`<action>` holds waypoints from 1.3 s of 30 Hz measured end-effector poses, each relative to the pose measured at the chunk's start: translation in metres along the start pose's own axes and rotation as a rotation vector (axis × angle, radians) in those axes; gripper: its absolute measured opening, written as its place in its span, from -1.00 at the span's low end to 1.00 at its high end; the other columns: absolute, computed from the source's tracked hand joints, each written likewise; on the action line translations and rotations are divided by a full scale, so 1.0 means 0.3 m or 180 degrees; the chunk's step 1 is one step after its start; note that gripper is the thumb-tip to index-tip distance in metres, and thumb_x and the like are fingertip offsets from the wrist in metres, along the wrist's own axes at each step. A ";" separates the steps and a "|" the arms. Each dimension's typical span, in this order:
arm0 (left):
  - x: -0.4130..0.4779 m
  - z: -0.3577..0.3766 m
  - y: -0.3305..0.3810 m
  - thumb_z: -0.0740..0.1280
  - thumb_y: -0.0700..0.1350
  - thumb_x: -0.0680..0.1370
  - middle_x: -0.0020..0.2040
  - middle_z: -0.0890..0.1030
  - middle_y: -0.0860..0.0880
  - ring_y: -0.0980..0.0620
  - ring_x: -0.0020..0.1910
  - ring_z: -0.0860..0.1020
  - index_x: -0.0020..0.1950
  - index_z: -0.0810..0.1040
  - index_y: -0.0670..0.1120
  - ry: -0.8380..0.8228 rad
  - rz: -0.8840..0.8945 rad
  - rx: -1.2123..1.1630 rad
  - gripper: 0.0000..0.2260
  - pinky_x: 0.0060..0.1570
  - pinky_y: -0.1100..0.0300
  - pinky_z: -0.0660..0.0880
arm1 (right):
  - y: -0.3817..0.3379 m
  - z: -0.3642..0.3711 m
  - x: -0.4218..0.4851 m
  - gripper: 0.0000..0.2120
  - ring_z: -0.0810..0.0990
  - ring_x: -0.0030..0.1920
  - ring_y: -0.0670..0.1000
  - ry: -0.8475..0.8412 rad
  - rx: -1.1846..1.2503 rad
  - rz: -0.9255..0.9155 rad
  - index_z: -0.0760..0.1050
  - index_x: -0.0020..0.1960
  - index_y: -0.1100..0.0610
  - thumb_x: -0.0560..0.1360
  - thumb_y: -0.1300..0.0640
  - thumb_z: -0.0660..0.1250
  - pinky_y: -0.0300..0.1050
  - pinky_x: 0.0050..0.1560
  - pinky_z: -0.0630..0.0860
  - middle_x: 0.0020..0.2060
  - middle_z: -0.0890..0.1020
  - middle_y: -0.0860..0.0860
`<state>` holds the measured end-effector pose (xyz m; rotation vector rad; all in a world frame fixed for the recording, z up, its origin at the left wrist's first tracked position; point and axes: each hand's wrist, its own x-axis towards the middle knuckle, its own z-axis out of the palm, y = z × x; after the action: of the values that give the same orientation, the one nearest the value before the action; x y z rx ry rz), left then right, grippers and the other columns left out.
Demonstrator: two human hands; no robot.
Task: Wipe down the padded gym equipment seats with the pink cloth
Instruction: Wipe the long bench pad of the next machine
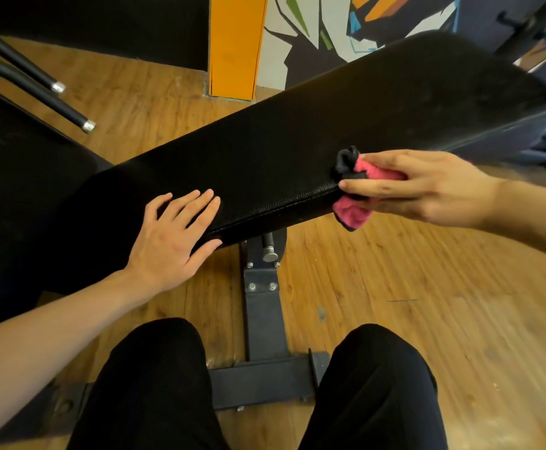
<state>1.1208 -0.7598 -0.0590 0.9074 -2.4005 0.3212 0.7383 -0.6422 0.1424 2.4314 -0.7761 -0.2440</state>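
Pink cloth (pixel 352 212) with a black edge is bunched in the right hand (pixel 424 186), whose fingers curl around it and press it against the near edge of the black padded bench seat (pixel 297 151), so the cloth hangs partly over the stitched rim. One left hand (pixel 171 241) lies flat, fingers straight and slightly spread, on the same near edge, well apart from the cloth. Between the two hands the pad is bare, and it stretches away up and to the right (a long open run of leather-like surface). Under the pad stands one dark metal frame (pixel 265 319) with bolts, on a wooden floor (pixel 427 303). Two black-trousered knees (pixel 154 368) sit low in view on either side of the frame. Two black bars (pixel 54 99) with silver tips lie at upper left, an orange post (pixel 235 43) beyond the bench.
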 end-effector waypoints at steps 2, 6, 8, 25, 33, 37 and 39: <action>-0.002 -0.001 0.006 0.12 0.17 0.69 0.55 0.44 -0.17 -0.18 0.53 0.41 0.60 0.37 -0.15 -0.0038 -0.0066 0.0024 -0.43 0.51 -0.22 0.23 | -0.042 0.015 0.032 -0.64 0.38 0.44 0.17 0.0061 0.0168 0.0324 0.45 0.45 0.19 0.67 0.23 0.22 0.04 0.43 0.34 0.53 0.34 0.03; 0.004 -0.009 0.020 0.11 0.17 0.69 0.55 0.44 -0.17 -0.18 0.53 0.40 0.59 0.37 -0.15 -0.0097 -0.0079 0.0083 -0.42 0.52 -0.23 0.21 | -0.169 0.076 0.165 -0.63 0.31 0.47 0.17 0.0241 0.0134 0.0407 0.46 0.46 0.16 0.66 0.21 0.25 0.02 0.54 0.19 0.53 0.33 0.08; 0.005 -0.016 0.031 0.12 0.16 0.68 0.54 0.44 -0.17 -0.17 0.54 0.39 0.59 0.37 -0.17 -0.0102 -0.0134 0.0113 -0.42 0.55 -0.22 0.17 | -0.222 0.121 0.246 -0.66 0.23 0.52 0.22 0.0198 -0.0108 0.0197 0.52 0.41 0.13 0.64 0.22 0.30 0.10 0.57 0.16 0.57 0.27 0.07; 0.328 -0.082 0.265 0.19 0.13 0.70 0.51 0.45 -0.21 -0.22 0.50 0.42 0.62 0.33 -0.11 0.0333 0.0541 -0.0318 -0.46 0.55 -0.19 0.24 | 0.013 -0.038 -0.153 -0.67 0.39 0.42 0.29 0.0394 -0.0210 0.0439 0.53 0.37 0.25 0.60 0.33 0.31 0.13 0.50 0.28 0.43 0.48 0.15; 0.322 -0.051 0.258 0.20 0.06 0.72 0.51 0.45 -0.24 -0.26 0.48 0.42 0.58 0.39 -0.16 0.0225 0.0635 -0.0334 -0.52 0.55 -0.21 0.24 | -0.123 0.087 0.140 -0.65 0.41 0.45 0.26 0.0689 -0.0112 0.0194 0.46 0.46 0.20 0.68 0.30 0.22 0.16 0.45 0.40 0.47 0.44 0.16; 0.323 -0.051 0.259 0.21 0.05 0.72 0.51 0.45 -0.25 -0.27 0.49 0.41 0.58 0.38 -0.17 0.0192 0.0644 -0.0406 -0.52 0.57 -0.23 0.22 | -0.099 0.069 0.122 -0.73 0.51 0.36 0.29 0.0650 -0.0055 -0.0062 0.57 0.34 0.21 0.67 0.28 0.28 0.16 0.39 0.45 0.42 0.50 0.15; 0.326 -0.049 0.258 0.19 0.06 0.72 0.52 0.43 -0.26 -0.27 0.49 0.41 0.62 0.30 -0.16 0.0200 0.0687 -0.0338 -0.48 0.57 -0.24 0.23 | -0.039 0.034 0.022 -0.73 0.51 0.36 0.30 0.0572 -0.0161 -0.0063 0.59 0.32 0.23 0.64 0.30 0.31 0.18 0.36 0.48 0.42 0.50 0.13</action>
<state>1.0144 -0.7488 0.0067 0.5837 -2.4355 0.2948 0.7460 -0.6428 0.1274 2.3754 -0.6586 -0.0508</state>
